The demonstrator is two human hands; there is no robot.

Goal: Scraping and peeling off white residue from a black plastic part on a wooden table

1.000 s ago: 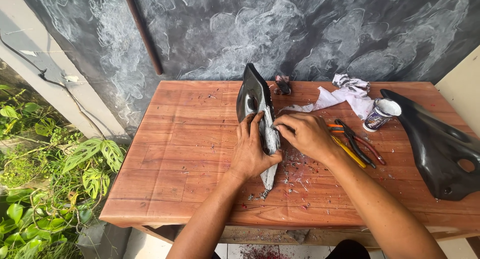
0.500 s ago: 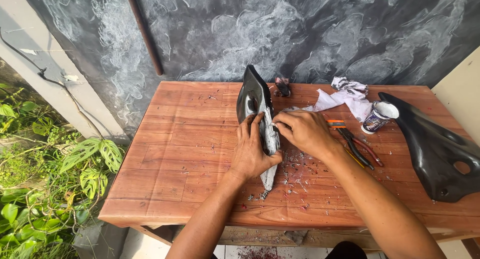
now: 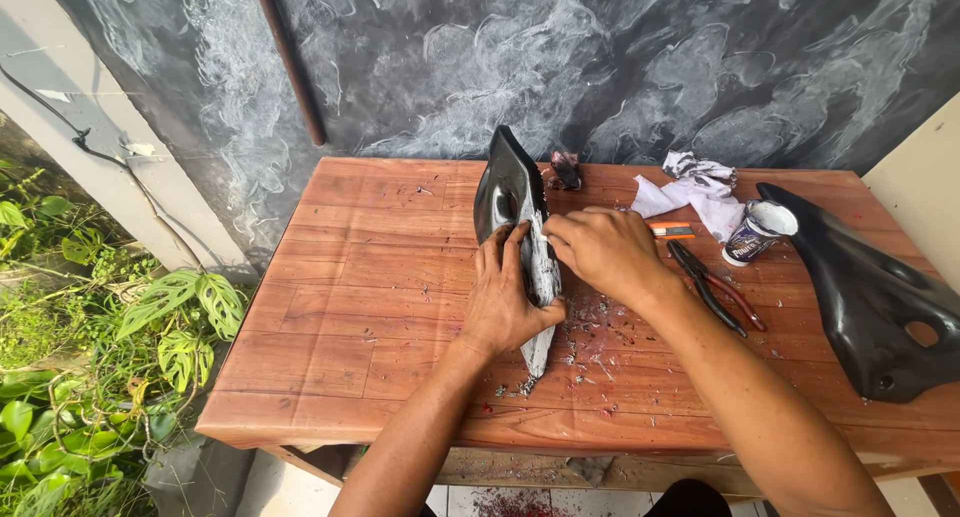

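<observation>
While the left hand [image 3: 505, 302] clamps the black fairing panel [image 3: 520, 227] on edge at mid-table [image 3: 360, 277], the right hand [image 3: 600, 247] grips its pale-coated rim. Risk: panel tipping or sliding on loose shavings [image 3: 590, 342]; pliers [image 3: 715, 287] and open can [image 3: 757, 232] sit near the right forearm.

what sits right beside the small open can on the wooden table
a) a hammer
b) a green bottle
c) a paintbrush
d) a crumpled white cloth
d: the crumpled white cloth lies just left of the small open can on the wooden table, while pliers lie further toward the person.
</observation>
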